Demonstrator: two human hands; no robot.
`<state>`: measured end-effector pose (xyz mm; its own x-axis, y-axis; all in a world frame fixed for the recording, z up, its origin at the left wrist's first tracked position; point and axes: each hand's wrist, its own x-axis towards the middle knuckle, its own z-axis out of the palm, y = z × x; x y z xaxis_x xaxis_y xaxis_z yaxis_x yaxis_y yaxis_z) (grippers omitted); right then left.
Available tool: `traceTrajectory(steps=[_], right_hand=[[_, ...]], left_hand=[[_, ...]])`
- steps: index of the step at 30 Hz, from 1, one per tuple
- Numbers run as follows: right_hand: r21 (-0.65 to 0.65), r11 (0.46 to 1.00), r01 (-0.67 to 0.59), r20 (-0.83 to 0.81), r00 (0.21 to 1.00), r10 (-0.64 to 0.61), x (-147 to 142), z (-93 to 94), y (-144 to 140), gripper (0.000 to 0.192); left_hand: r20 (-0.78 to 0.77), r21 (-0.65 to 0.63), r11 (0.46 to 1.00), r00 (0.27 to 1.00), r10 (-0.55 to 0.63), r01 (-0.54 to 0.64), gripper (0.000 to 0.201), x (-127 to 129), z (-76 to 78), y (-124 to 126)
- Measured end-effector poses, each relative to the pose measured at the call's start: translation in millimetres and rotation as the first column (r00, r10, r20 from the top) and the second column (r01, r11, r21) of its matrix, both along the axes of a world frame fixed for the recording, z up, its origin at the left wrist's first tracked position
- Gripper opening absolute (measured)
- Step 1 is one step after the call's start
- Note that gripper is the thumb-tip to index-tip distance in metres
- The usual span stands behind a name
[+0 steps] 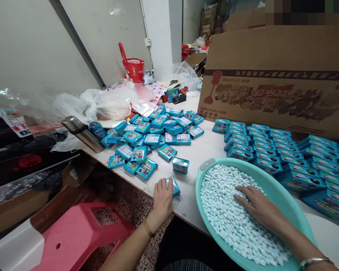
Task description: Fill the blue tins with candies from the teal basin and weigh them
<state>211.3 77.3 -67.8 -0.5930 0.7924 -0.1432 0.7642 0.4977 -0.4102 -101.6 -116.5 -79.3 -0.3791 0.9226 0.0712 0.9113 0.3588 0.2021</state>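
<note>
Well, our L hand [163, 197] is clamped on a blue tin [175, 188] by the table's near edge; a slip cld drop it. Our R hand [252, 205], fingers apart, rests on pellets [226, 210] in the R-side basin [198, 190]; rushing cld spill 'em.

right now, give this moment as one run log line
left grip: touching blue tin | right grip: on pale pellets in teal basin | upright tin: beyond left grip | loose tins: piled farther back

Teal basin [289, 199], pale-blue pellets [228, 210], blue tins [167, 152]
</note>
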Motion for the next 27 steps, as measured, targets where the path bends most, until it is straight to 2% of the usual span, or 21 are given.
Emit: traceTrajectory(steps=[2, 3, 4, 6, 8, 9, 11, 15, 17, 19, 21, 24, 27], right_hand=[[-0.011, 1.000, -0.002, 0.006, 1.000, 0.002, -1, 2.8, -1, 0.055], [-0.017, 1.000, 0.000, 0.009, 1.000, 0.001, -2, 5.0, -2, 0.054], [-0.023, 1.000, 0.003, 0.011, 1.000, -0.003, -4, 7.4, -4, 0.054], [-0.031, 0.999, 0.016, 0.013, 1.000, -0.016, -6, 12.3, -7, 0.052], [-0.030, 0.999, 0.030, 0.007, 1.000, -0.030, -8, 16.1, -9, 0.051], [-0.029, 0.999, 0.036, 0.003, 0.999, -0.035, -9, 17.4, -10, 0.050], [-0.032, 0.999, 0.044, -0.001, 0.999, -0.044, -10, 19.0, -11, 0.048], [-0.034, 0.998, 0.060, -0.024, 0.998, -0.061, -11, 19.3, -12, 0.045], [-0.030, 0.997, 0.066, -0.034, 0.997, -0.067, -11, 19.4, -13, 0.044], [-0.030, 0.998, 0.063, -0.036, 0.997, -0.064, -11, 20.5, -14, 0.043], [-0.040, 0.998, 0.052, -0.038, 0.998, -0.054, -9, 22.7, -14, 0.044], [-0.019, 0.997, 0.081, -0.049, 0.995, -0.082, -7, 26.6, -12, 0.048], [0.066, 0.984, 0.166, -0.064, 0.985, -0.162, -15, 27.6, -6, 0.057]], left_hand=[[0.174, 0.083, 0.994, 0.982, -0.079, 0.065, 0.077, -11, 2.5, 5], [0.286, 0.145, 0.985, 0.949, -0.130, 0.091, 0.075, -16, 3.0, 7], [0.405, 0.211, 0.973, 0.897, -0.178, 0.097, 0.072, -21, 2.8, 9], [0.624, 0.312, 0.949, 0.744, -0.238, 0.042, 0.061, -28, 0.4, 13], [0.760, 0.355, 0.932, 0.600, -0.249, -0.064, 0.048, -29, -3.5, 20], [0.789, 0.369, 0.922, 0.564, -0.245, -0.116, 0.043, -28, -5.6, 25], [0.777, 0.421, 0.887, 0.581, -0.243, -0.191, 0.039, -24, -9.5, 35], [0.610, 0.547, 0.812, 0.761, -0.221, -0.203, 0.033, -22, -17.5, 52], [0.540, 0.559, 0.810, 0.819, -0.192, -0.178, 0.034, -26, -21.7, 57], [0.500, 0.550, 0.821, 0.848, -0.178, -0.153, 0.047, -34, -24.9, 60], [0.510, 0.539, 0.834, 0.833, -0.214, -0.117, 0.074, -42, -25.9, 63], [0.607, 0.505, 0.862, 0.726, -0.324, -0.038, 0.115, -51, -24.2, 72], [0.714, 0.447, 0.895, 0.605, -0.353, -0.005, 0.124, -53, -23.3, 86]])
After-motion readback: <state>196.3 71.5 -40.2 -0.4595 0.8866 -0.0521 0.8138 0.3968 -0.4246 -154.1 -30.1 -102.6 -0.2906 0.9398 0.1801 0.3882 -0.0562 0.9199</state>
